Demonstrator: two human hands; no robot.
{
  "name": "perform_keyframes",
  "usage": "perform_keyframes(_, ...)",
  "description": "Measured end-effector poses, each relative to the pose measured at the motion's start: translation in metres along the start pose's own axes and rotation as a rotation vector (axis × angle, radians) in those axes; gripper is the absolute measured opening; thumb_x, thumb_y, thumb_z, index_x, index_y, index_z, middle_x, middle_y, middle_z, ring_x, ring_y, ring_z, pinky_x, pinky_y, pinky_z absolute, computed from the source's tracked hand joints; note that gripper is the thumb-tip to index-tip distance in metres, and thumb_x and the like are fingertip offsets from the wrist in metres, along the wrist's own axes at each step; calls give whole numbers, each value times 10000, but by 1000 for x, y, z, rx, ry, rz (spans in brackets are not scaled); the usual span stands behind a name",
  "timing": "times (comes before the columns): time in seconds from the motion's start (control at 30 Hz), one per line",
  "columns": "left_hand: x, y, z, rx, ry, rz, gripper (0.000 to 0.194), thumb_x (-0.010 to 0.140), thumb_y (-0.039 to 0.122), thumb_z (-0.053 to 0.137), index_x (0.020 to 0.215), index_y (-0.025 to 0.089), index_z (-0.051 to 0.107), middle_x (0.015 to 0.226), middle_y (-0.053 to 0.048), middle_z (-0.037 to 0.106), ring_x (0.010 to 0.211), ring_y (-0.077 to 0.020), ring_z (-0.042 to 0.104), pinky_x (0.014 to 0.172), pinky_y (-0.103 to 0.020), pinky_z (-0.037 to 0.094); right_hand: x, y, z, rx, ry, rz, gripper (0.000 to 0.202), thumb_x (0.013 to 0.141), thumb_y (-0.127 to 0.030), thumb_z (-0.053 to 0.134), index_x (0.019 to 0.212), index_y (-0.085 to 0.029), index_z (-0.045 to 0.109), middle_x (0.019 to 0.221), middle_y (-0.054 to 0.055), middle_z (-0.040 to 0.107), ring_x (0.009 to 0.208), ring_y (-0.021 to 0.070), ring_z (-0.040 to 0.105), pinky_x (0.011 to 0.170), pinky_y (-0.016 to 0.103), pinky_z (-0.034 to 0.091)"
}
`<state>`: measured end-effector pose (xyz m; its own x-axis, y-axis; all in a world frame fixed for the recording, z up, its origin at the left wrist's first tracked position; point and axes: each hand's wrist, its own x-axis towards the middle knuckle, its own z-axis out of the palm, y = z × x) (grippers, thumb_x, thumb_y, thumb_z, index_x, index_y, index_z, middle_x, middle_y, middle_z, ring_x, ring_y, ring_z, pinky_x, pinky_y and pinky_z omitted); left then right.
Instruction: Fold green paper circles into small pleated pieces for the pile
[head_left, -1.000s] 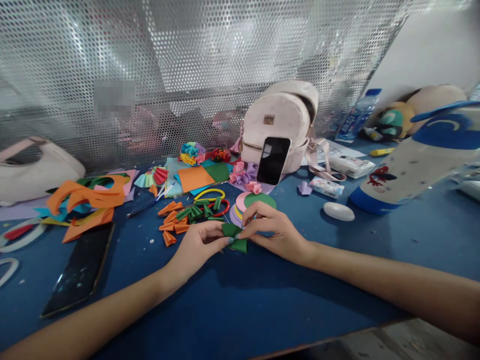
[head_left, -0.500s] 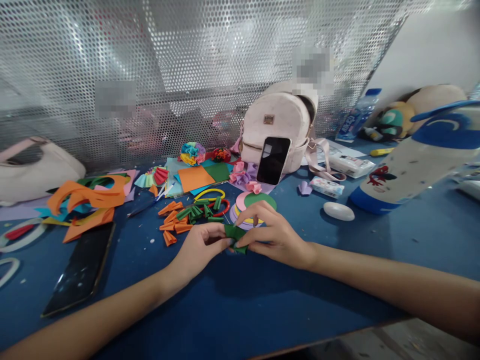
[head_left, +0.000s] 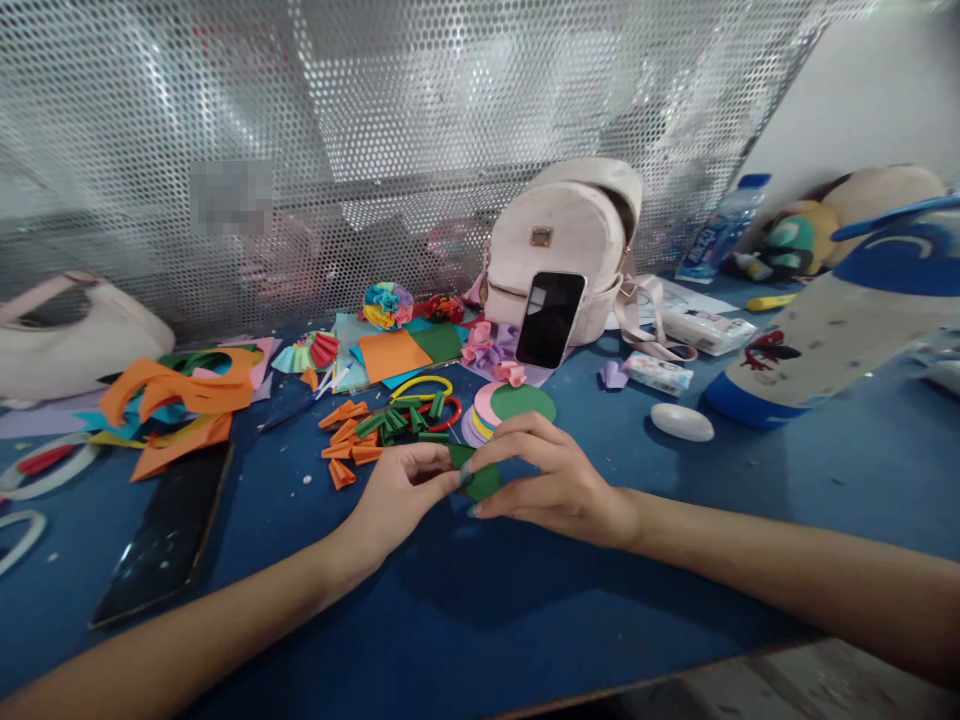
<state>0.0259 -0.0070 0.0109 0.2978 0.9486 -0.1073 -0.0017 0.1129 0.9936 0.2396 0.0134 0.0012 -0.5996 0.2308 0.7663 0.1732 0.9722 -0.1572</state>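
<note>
A small piece of green paper is held between my two hands above the blue table. My left hand pinches its left end between thumb and fingers. On its right side, my right hand grips the paper with thumb and fingertips, the fingers arched over it. Just beyond my hands lie rolled green paper pieces and folded orange paper pieces. A stack of coloured paper circles, green and pink on top, is partly hidden behind my right hand. Scissors with red and yellow handles lie among the rolled pieces.
Left are a dark phone, orange paper strips and tape rolls. A white backpack with a phone leaning on it stands behind. Right are a white oval object, tissue packs and a large bottle.
The green paper, curled before, now looks flatter between my fingers. My right fingers have shifted slightly on it. The view has moved a little.
</note>
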Motion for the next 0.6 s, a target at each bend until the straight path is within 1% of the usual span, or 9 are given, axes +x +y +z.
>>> perform_keyframes(0.07,0,0,-1,6,-15,5,259,641,260,882,616,148,650,607,26,630,611,-116,573,623,-205,459,0,2,-1,-8,-12,-10,197,1022,-301,572,958,-246,751,1089,56,712,1042,186,575,944,362,487)
perform_keyframes(0.13,-1,-1,-2,19,-55,-7,205,650,253,872,663,148,696,638,10,672,634,-130,608,659,-216,490,0,6,-2,-34,-23,-7,172,1023,-274,570,993,-235,735,1101,65,704,1036,188,583,939,373,486)
perform_keyframes(0.2,-1,-2,-3,40,-89,-18,154,682,249,845,745,149,746,712,-20,732,685,-152,657,711,-237,520,0,9,-3,-42,-13,20,132,1000,-240,602,950,-234,724,1086,64,697,1024,195,581,916,377,491)
perform_keyframes(0.3,-2,-4,-3,77,-109,12,110,750,242,774,812,151,778,783,-53,779,738,-175,701,767,-262,542,0,12,-1,36,-1,103,83,950,-239,678,871,-227,700,1039,60,683,975,196,582,862,362,506)
perform_keyframes(0.37,-3,-5,-3,87,-113,47,110,782,225,730,844,155,787,804,-59,792,744,-179,714,785,-274,552,0,12,1,115,-11,185,63,934,-233,698,875,-215,687,1032,62,669,961,189,594,852,351,512)
perform_keyframes(0.47,-2,-6,-2,97,-119,81,146,811,196,686,903,160,793,850,-65,806,740,-181,727,801,-290,567,-1,10,4,196,-22,306,61,925,-210,701,872,-205,671,1052,66,648,997,191,600,869,342,510)
perform_keyframes(0.6,-2,-8,-2,120,-126,92,164,826,168,665,929,161,792,887,-66,811,748,-181,737,810,-290,574,-1,7,7,247,-41,371,70,913,-170,693,892,-204,636,1021,58,650,979,191,603,858,337,508)
